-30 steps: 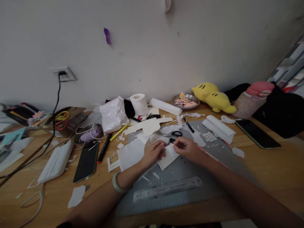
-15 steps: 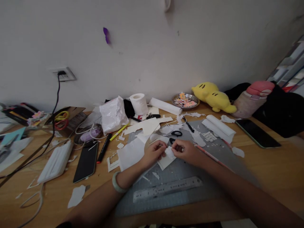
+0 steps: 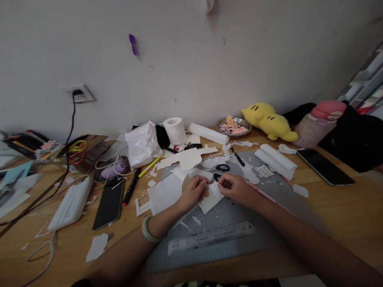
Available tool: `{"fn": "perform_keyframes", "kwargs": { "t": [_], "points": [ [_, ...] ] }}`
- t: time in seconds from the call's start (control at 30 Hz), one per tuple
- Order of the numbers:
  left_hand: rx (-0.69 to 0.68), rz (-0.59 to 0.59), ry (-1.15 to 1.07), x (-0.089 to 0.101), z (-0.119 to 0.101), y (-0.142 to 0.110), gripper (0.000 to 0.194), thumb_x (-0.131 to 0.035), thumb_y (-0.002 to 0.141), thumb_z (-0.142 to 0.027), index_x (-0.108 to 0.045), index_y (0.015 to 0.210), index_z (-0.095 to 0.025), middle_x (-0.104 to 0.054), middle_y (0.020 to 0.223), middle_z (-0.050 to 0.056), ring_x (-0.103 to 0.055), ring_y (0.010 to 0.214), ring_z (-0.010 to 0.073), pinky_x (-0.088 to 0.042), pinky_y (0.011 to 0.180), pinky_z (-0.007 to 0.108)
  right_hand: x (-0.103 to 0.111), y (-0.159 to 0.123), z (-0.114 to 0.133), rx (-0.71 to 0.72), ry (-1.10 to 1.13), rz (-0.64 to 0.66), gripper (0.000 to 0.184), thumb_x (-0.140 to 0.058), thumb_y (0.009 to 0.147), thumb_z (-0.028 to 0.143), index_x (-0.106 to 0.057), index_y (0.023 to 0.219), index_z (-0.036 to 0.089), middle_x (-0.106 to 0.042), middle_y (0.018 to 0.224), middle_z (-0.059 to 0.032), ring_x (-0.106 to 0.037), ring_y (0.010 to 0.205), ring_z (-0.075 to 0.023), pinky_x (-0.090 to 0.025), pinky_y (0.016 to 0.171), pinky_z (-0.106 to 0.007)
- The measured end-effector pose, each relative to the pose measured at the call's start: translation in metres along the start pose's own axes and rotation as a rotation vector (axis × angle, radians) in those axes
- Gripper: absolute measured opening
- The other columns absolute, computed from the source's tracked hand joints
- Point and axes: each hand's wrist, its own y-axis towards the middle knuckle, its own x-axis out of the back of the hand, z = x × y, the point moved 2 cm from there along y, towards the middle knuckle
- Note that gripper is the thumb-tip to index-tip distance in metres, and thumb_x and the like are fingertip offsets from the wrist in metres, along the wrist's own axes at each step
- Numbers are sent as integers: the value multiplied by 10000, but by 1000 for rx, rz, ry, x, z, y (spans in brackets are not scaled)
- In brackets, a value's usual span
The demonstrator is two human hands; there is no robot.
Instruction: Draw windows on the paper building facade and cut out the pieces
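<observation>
Between my two hands is a small white piece of paper [image 3: 214, 190], lying over a cream sheet [image 3: 209, 203] on the grey cutting mat [image 3: 239, 247]. My left hand [image 3: 194, 193], with a pale bangle on its wrist, has its fingers curled and pinched at the paper's left edge. At the right edge, my right hand [image 3: 235, 188] pinches the same paper between thumb and forefinger. Black-handled scissors [image 3: 223, 168] lie just beyond the hands, partly covered by the right one. Nearer to me a steel ruler [image 3: 212, 238] lies flat on the mat.
Paper scraps surround the mat. To the left lie a black marker [image 3: 131, 186], a yellow pen [image 3: 150, 166] and a dark phone [image 3: 108, 204]. Behind stand a toilet roll [image 3: 174, 130] and a metal bowl [image 3: 233, 127]. Another phone [image 3: 325, 166] and a yellow plush toy [image 3: 269, 121] are at the right.
My right hand has shifted slightly to the right, and a little more of the white paper shows between the hands. My left hand stays nearly in place.
</observation>
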Motion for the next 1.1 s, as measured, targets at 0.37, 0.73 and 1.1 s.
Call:
{"fn": "perform_keyframes", "kwargs": {
  "t": [0.37, 0.73, 1.1],
  "points": [
    [36, -40, -27, 3, -2, -1, 292, -417, 810, -469, -471, 754, -187, -484, 480, -45, -385, 383, 81, -278, 412, 211, 19, 7, -7, -26, -78, -172, 107, -502, 698, 274, -496, 633, 189, -483, 552, 30, -451, 519, -111, -353, 493, -222],
    [1, 101, 113, -2, -5, -6, 226, -550, 747, -375, -528, 649, -173, -468, 510, -40, -380, 474, 82, -282, 473, 214, 43, 3, 5, -28, -259, -357, 100, -521, 702, 257, -506, 625, 194, -503, 539, 26, -444, 512, -121, -313, 518, -241],
    [-99, 184, 172, -3, -6, -7, 250, -514, 778, -405, -552, 908, -195, -554, 809, 2, -455, 588, 100, -375, 563, 235, 21, 1, 3, 18, -73, -234, 95, -510, 714, 254, -518, 648, 187, -522, 577, 27, -465, 535, -111, -356, 510, -223]
  ]
}}
